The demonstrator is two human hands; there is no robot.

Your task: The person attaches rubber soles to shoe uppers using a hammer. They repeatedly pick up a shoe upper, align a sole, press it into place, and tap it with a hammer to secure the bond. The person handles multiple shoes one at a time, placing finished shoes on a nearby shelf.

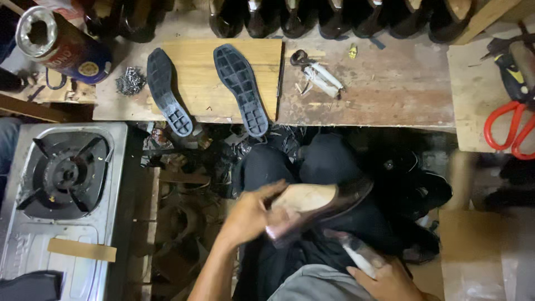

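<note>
Shoe (320,207) sole-up on lap, long axis toe right-up; left hand (251,214) clamps its heel end, right hand (384,278) fisted on hammer (356,251) just below.

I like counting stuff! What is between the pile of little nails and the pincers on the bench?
In the head view, two black shoe soles lie between the nail pile and the pincers, both partly on a pale wooden board.
</note>
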